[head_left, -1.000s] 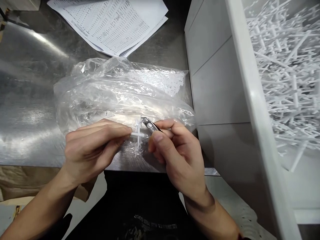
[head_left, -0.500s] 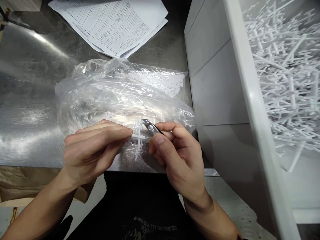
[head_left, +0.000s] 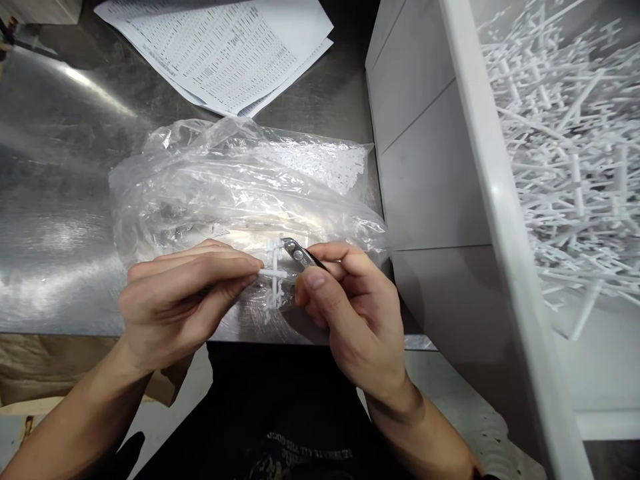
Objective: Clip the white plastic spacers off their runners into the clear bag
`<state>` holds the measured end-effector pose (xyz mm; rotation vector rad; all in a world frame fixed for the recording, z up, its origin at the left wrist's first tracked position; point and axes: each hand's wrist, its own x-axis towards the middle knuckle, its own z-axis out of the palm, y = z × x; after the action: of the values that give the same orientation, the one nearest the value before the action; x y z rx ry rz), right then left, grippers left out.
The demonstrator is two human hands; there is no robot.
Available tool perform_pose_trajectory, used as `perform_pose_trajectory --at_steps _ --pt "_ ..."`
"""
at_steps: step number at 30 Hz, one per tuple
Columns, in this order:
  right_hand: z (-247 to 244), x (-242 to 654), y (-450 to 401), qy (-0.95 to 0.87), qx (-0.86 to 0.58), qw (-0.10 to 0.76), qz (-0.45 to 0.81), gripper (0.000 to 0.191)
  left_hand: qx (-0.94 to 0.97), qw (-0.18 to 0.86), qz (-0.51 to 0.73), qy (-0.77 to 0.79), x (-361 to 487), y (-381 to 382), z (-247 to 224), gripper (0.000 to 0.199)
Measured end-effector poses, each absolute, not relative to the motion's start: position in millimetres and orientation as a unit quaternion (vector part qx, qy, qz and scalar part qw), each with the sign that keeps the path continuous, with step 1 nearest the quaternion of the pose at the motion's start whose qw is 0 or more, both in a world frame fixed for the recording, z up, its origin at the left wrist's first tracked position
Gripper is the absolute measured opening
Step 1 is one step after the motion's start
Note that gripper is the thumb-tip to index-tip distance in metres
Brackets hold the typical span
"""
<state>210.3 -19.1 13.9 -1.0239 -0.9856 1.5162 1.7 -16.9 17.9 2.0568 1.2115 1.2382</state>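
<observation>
White branched piece mid-frame, its stem pinched in the left hand (head_left: 185, 293); nippers (head_left: 297, 252) gripped in the right hand (head_left: 357, 313).
That pinch looks slight to me: should the white branched piece (head_left: 274, 287) twist, the nipper tips could skid and nick the wrong branch. Just beyond lies a crumpled clear bag (head_left: 200, 193) on the shiny metal table (head_left: 60, 200); a pale bin (head_left: 435, 167) of white pieces (head_left: 565, 167) fills the right side; printed sheets (head_left: 225, 53) rest at upper centre.
</observation>
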Motion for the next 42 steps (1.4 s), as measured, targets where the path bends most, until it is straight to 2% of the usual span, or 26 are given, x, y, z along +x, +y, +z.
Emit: perform_pose_trajectory --at_steps 10,15,26,37,42 --pt "11.0 211.0 -21.1 -0.435 -0.411 0.512 0.617 0.010 0.755 0.222 0.439 0.433 2.1 -16.5 16.7 0.036" --pt "12.0 208.2 -21.3 -0.453 -0.455 0.490 0.590 0.008 0.753 0.234 0.444 0.425 2.4 -12.4 15.3 0.027" --pt "15.1 215.0 -21.0 -0.430 -0.425 0.494 0.625 0.010 0.675 0.223 0.451 0.540 -1.5 -14.8 14.7 0.012" --pt "12.3 216.6 -24.5 -0.473 -0.429 0.446 0.627 0.011 0.654 0.195 0.476 0.555 3.4 -12.3 16.2 0.005" --pt "13.7 215.7 -23.7 -0.471 -0.435 0.447 0.624 0.011 0.664 0.189 0.469 0.551 2.1 -12.7 16.0 0.009"
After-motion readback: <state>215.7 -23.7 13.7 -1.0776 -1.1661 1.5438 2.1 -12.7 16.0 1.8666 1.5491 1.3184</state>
